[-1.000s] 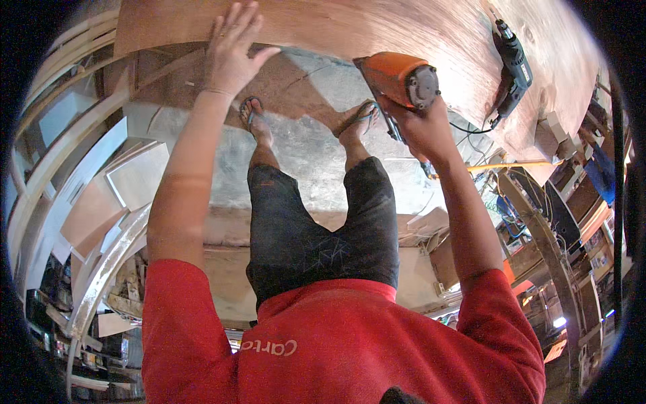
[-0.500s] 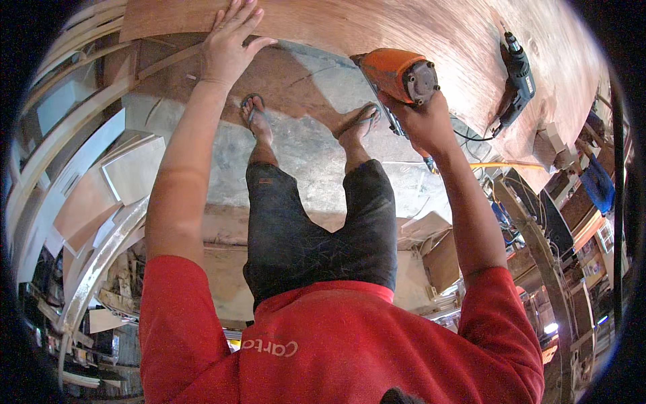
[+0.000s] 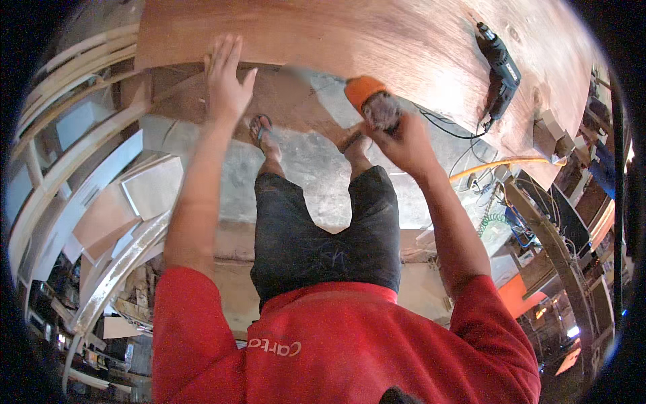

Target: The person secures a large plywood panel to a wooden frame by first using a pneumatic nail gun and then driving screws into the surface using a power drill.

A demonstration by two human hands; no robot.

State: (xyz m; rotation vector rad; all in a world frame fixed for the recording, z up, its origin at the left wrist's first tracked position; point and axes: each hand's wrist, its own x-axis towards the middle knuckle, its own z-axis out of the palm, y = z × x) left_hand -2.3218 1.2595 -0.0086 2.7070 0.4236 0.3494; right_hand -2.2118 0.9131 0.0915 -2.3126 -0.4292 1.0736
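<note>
A large plywood sheet (image 3: 303, 34) spans the top of the view, its near edge curving across in front of me. My left hand (image 3: 227, 81) is open, fingers spread over the sheet's near left edge, the thumb apart. In my right hand (image 3: 404, 140) is a nail gun (image 3: 367, 91) with an orange body and a grey round cap, slightly blurred. It is held by the grip near the sheet's edge; its nose is hidden, so contact with the wood cannot be told. To the right a dark corded power drill (image 3: 501, 74) lies on the plywood.
A yellow hose (image 3: 498, 163) and a black cord (image 3: 451, 133) run at the right. Board offcuts (image 3: 155, 185) lean at the left beside long wooden strips (image 3: 94, 54). Small wood blocks (image 3: 548, 135) sit at the sheet's right corner. My feet stand on the concrete floor (image 3: 306, 155).
The nail gun in my right hand has moved left and toward me. My left hand has drawn back slightly toward the sheet's edge. The view has shifted a little.
</note>
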